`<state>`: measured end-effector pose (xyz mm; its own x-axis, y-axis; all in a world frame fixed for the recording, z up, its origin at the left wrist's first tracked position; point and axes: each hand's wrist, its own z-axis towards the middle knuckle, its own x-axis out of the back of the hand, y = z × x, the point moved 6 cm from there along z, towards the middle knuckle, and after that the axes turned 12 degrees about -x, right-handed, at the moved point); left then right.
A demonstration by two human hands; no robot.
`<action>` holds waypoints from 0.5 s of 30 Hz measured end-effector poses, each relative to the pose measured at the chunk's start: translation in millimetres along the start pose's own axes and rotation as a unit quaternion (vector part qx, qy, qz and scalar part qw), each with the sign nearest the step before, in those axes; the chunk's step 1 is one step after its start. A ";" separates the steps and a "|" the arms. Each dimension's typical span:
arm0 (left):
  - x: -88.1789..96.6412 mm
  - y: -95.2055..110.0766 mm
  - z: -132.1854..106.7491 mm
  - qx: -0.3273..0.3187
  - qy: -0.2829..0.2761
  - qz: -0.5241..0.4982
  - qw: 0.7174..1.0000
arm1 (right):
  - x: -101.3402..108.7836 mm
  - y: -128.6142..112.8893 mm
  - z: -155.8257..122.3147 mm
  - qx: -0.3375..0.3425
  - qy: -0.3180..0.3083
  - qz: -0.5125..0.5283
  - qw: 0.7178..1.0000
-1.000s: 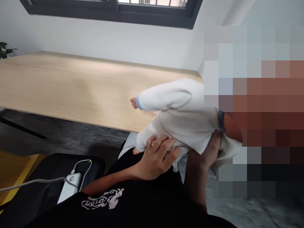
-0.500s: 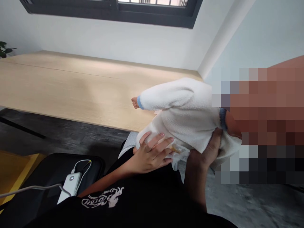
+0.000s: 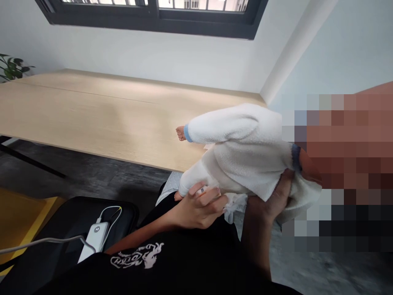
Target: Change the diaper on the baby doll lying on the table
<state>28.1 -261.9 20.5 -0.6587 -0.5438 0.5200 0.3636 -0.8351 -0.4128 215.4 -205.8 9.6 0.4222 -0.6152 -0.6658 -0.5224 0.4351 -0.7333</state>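
A small body, a doll or a child I cannot tell, leans across my lap in a white fleece jacket [image 3: 242, 135] with blue cuffs. Pale trousers [image 3: 196, 172] cover its legs. My left hand [image 3: 204, 207] lies over the legs with its fingers curled round a crinkled clear plastic wrapper [image 3: 236, 205]; a bit of white and orange shows between the fingers. My right hand [image 3: 278, 192] grips the jacket near the collar, thumb on top and the other fingers hidden beneath. The head is blurred out.
A long light wooden table [image 3: 92, 114] runs along the wall under a dark-framed window [image 3: 153, 22]. On a black chair seat [image 3: 61, 229] to my left lies a white power bank [image 3: 93, 239] with cables. A yellow box-like piece [image 3: 27, 217] and a plant [image 3: 14, 67] are farther left.
My left hand's spread fingers have curled in, and the white and orange bit now shows between them. My right hand keeps its grip. The view has shifted slightly.
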 end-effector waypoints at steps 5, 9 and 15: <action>-1.7 4.0 1.2 -0.006 0.000 -0.030 1.000 | 2.8 0.7 -1.1 0.001 0.035 0.048 0.998; -2.6 2.6 2.2 -0.003 0.000 -0.070 0.998 | 3.0 2.9 0.6 -0.004 0.043 0.031 0.999; -10.1 -15.3 -1.4 0.040 -0.190 -0.247 0.949 | 5.8 1.1 8.3 0.015 0.040 0.033 0.999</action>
<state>28.3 -243.5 20.5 -0.4820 -0.0625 0.8740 0.1313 -0.9913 0.0016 223.5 -203.4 3.7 0.3270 -0.6342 -0.7006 -0.5239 0.4953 -0.6929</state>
